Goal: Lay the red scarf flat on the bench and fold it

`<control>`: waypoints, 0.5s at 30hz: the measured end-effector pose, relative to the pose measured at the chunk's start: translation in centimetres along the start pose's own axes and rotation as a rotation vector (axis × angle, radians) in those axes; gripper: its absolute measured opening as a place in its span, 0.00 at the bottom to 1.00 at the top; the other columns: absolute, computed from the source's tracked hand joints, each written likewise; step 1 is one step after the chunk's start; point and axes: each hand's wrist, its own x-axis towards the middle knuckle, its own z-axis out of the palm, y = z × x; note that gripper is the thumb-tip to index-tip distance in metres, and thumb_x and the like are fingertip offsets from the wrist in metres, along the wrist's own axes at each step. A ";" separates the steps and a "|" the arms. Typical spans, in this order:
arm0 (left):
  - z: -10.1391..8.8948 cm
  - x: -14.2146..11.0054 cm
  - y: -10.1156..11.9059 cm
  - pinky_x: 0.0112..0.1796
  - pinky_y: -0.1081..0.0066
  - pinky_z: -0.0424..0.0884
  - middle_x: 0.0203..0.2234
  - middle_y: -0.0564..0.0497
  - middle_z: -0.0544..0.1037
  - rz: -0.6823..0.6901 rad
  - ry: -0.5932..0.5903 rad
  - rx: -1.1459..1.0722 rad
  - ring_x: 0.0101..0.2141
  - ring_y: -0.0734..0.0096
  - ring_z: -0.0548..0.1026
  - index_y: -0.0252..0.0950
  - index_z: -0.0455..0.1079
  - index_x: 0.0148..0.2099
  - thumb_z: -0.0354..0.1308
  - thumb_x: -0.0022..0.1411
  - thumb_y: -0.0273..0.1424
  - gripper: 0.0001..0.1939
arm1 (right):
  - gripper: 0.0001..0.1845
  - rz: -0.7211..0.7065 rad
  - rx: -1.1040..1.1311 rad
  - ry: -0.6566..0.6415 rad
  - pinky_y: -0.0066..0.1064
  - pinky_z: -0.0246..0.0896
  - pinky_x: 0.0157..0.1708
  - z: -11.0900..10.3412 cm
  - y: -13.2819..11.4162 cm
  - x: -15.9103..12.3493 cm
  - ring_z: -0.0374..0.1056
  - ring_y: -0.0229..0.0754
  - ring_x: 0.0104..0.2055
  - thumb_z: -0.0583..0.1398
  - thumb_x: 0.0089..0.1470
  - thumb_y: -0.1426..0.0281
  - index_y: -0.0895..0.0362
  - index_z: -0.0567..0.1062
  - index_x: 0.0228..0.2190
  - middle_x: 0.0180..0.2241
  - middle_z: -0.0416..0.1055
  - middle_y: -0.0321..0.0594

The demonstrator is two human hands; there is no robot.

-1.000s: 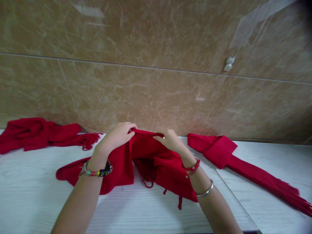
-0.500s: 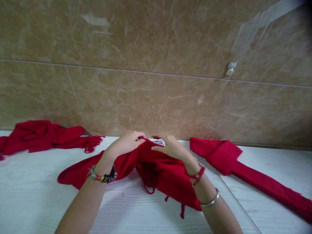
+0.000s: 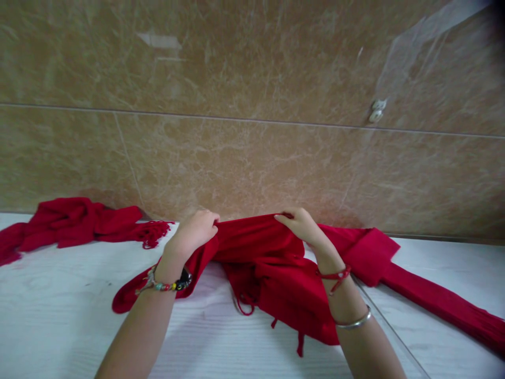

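Note:
A red fringed scarf lies bunched in the middle of the white table. My left hand is closed on its upper edge at the left. My right hand pinches the same edge further right, so the cloth is stretched between them and lifted off the table. Loose red fringe strands hang below the bundle. A beaded bracelet circles my left wrist; a red string and a metal bangle circle my right.
A second red scarf lies crumpled at the far left by the wall. A third red scarf, folded, runs off to the right edge. A brown marble wall stands right behind the table.
My hands have moved apart along the scarf's top edge, pulling it taut and wider. The right hand shifted right toward the folded scarf.

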 end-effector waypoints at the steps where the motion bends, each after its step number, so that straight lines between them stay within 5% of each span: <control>1: 0.0 0.0 -0.1 0.34 0.69 0.64 0.32 0.44 0.76 -0.014 0.007 -0.002 0.35 0.61 0.73 0.36 0.71 0.33 0.47 0.52 0.22 0.12 | 0.12 0.010 -0.025 -0.025 0.29 0.57 0.26 -0.1 0.4 0.0 0.66 0.41 0.25 0.55 0.51 0.68 0.59 0.75 0.23 0.22 0.73 0.39; 4: -0.1 0.1 0.2 0.34 0.71 0.63 0.30 0.46 0.76 0.060 -0.009 -0.134 0.33 0.64 0.73 0.35 0.71 0.32 0.46 0.53 0.22 0.12 | 0.08 -0.059 -0.028 -0.132 0.31 0.61 0.32 0.0 0.2 -0.5 0.69 0.43 0.31 0.58 0.48 0.70 0.59 0.76 0.32 0.30 0.75 0.42; 8: -0.1 0.2 1.3 0.30 0.75 0.62 0.26 0.51 0.76 0.159 -0.136 -0.421 0.28 0.70 0.71 0.35 0.70 0.31 0.45 0.56 0.28 0.11 | 0.26 -0.233 0.047 -0.202 0.34 0.60 0.43 1.3 -2.3 -1.3 0.67 0.45 0.44 0.65 0.42 0.69 0.57 0.70 0.46 0.44 0.71 0.46; 15: 0.1 0.4 1.2 0.25 0.75 0.57 0.21 0.53 0.71 0.147 -0.051 -0.473 0.24 0.72 0.67 0.34 0.68 0.27 0.45 0.57 0.36 0.15 | 0.08 -0.194 0.064 -0.171 0.28 0.60 0.33 3.7 -5.1 -1.4 0.69 0.40 0.32 0.58 0.49 0.75 0.56 0.76 0.32 0.31 0.76 0.40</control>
